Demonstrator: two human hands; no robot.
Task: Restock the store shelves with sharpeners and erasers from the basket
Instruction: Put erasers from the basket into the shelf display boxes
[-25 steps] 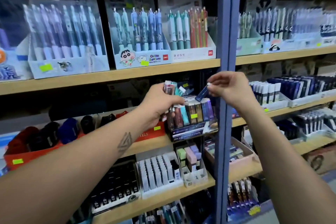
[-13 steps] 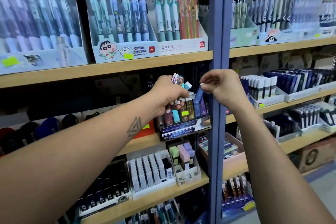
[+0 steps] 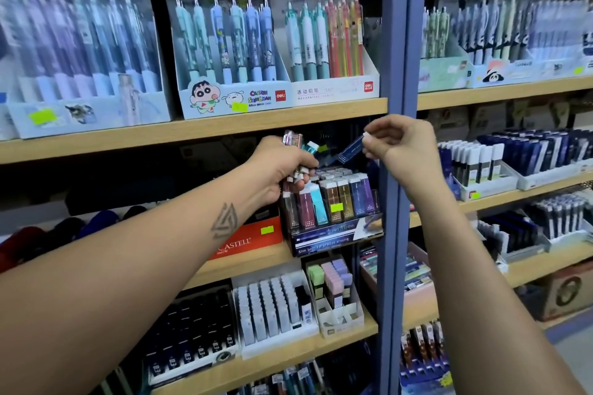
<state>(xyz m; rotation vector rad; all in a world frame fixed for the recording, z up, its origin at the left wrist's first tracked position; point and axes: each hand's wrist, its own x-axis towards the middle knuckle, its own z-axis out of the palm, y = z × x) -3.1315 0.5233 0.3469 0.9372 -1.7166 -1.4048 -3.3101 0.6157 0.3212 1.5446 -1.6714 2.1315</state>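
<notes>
The blue slim eraser (image 3: 350,148), pinched at its white end by the right hand (image 3: 405,151), slants down-left above the eraser display box (image 3: 337,236); the left hand (image 3: 282,167) grips a bundle of spare erasers (image 3: 296,154).

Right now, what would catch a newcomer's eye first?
Two bare arms reach into packed stationery shelves. The left hand grips a bunch of slim erasers above a display box of the same; the right hand pinches one dark blue eraser beside the blue shelf post.
</notes>
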